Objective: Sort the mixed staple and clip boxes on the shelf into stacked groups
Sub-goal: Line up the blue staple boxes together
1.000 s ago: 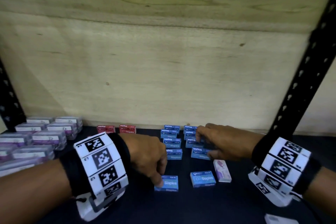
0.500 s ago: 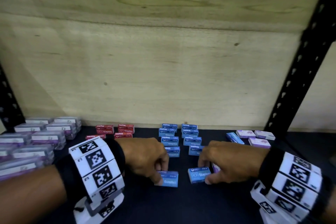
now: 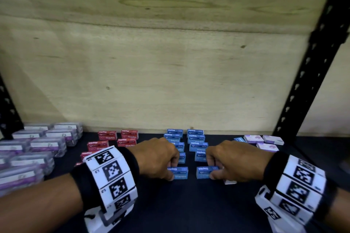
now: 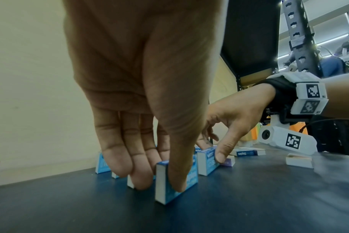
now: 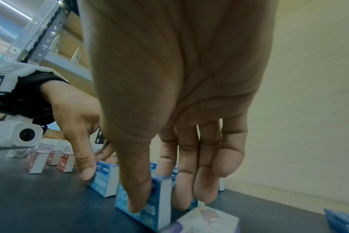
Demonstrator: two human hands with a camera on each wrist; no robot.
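A pale plywood back panel (image 3: 170, 73) rises behind a dark shelf (image 3: 189, 210), with a black perforated upright (image 3: 310, 73) at the right. On the shelf's far left sit clear clip boxes with purple labels (image 3: 37, 147). Right of them stand red staple boxes (image 3: 117, 139), then 2 columns of blue staple boxes (image 3: 189, 138) running from the back panel toward the front. A few pale lilac boxes (image 3: 265, 141) lie at the far right.

Both forearms reach in, each wearing a white wrist band with black square markers (image 3: 111, 174). The left hand (image 3: 157, 157) pinches the nearest blue box of the left column (image 3: 180, 173) between thumb and fingers; the box stands on its long edge on the shelf. The right hand (image 3: 233, 161) pinches the nearest blue box of the right column (image 3: 204, 172) the same way. The 2 held boxes sit side by side, apart. Another lilac box (image 5: 207, 220) lies just beside the right hand's box.
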